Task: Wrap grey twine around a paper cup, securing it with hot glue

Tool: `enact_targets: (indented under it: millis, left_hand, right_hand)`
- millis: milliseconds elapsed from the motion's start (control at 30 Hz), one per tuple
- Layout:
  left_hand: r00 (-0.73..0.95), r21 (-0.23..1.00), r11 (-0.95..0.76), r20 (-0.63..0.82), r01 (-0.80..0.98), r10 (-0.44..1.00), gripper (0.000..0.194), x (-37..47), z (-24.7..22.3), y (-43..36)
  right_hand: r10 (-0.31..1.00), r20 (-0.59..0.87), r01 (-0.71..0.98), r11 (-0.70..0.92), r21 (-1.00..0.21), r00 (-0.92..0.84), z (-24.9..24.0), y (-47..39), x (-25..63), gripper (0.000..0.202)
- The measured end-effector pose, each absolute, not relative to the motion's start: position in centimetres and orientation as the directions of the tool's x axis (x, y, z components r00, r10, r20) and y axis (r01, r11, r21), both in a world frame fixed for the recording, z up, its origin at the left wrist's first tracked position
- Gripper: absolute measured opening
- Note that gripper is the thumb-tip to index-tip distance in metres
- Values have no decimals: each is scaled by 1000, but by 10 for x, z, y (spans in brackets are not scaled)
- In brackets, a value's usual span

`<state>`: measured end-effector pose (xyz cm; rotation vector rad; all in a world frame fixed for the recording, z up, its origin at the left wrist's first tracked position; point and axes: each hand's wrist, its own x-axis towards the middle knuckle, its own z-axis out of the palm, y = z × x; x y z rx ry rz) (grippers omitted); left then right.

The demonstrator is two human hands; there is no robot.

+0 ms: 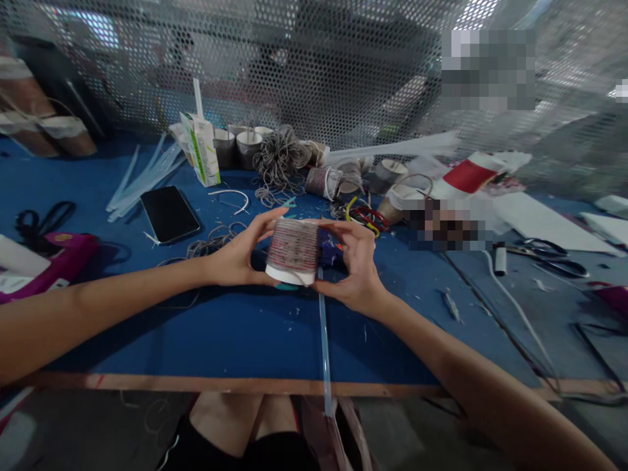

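"How are our hands posed?"
"Our left hand [241,256] and right hand [362,268] curl inward, gripping one wound spool [293,250] between them, over the blue table [235,343]."
"What do we count nearby?"
"One phone [170,214], one carton [203,150], one pair of black-handled scissors [532,251]."
"And what's unclear?"
"Our right hand partly hides a dark-blue object [330,251]; we can't make out what it is."
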<state>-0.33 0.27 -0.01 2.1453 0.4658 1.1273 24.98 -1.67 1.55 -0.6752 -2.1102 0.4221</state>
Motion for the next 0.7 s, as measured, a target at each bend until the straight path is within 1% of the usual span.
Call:
enact_targets:
  millis: [67, 100, 167, 233, 333, 367, 400, 433, 500, 567, 600, 633, 700]
  left_hand:
    - [537, 678, -735, 620, 1, 572, 107, -4, 0, 2]
    - [528, 666, -746, 636, -6, 563, 106, -4, 1, 1]
    - [518, 652, -758, 647, 5, 560, 100, -4, 1, 0]
    - [513, 655, -754, 628, 57, 585, 94, -4, 2, 0]
    - [467, 655, -736, 604, 172, 646, 90, -4, 0, 2]
    - [434, 653, -731, 610, 199, 663, 90, -5, -1, 4]
    - [394, 652, -726, 622, 217, 676, 91, -5, -2, 5]
    - [350, 655, -721, 636, 227, 688, 91, -5, -3, 6]
    - [278, 655, -718, 663, 234, 695, 90, -6, -5, 9]
    - [254, 650, -717, 670, 253, 697, 85, -6, -6, 10]
    - [260, 646, -715, 666, 266, 699, 81, -6, -6, 11]
    - [274, 643, -712, 657, 283, 702, 79, -6, -5, 11]
    - [302, 641, -699, 631, 316, 715, 78, -6, -3, 10]
  right_hand:
    - [608, 635, 322, 793, -518, -477, 12, -17, 249, 82]
    - [615, 631, 334, 788, -517, -473, 11, -18, 248, 81]
    - [633, 615, 351, 773, -528, -470, 10, -18, 247, 81]
    - [636, 603, 345, 770, -537, -481, 13, -16, 249, 83]
    - [607, 604, 351, 794, -496, -517, 27, -7, 261, 100]
    - [614, 592, 389, 789, -475, -522, 34, -2, 268, 109]
    - [653, 543, 459, 757, -464, -528, 42, 2, 276, 112]
    - [703, 472, 547, 711, -442, -532, 49, 6, 284, 109]
    - [795, 297, 718, 605, -344, -529, 63, 11, 299, 91]
    - [845, 85, 812, 532, -242, -528, 71, 12, 308, 79]
    - [848, 8, 832, 521, -193, -529, 72, 11, 309, 71]
    - [845, -41, 840, 523, -147, -534, 73, 9, 307, 62]
    - [840, -60, 842, 537, -44, -539, 71, 3, 299, 44]
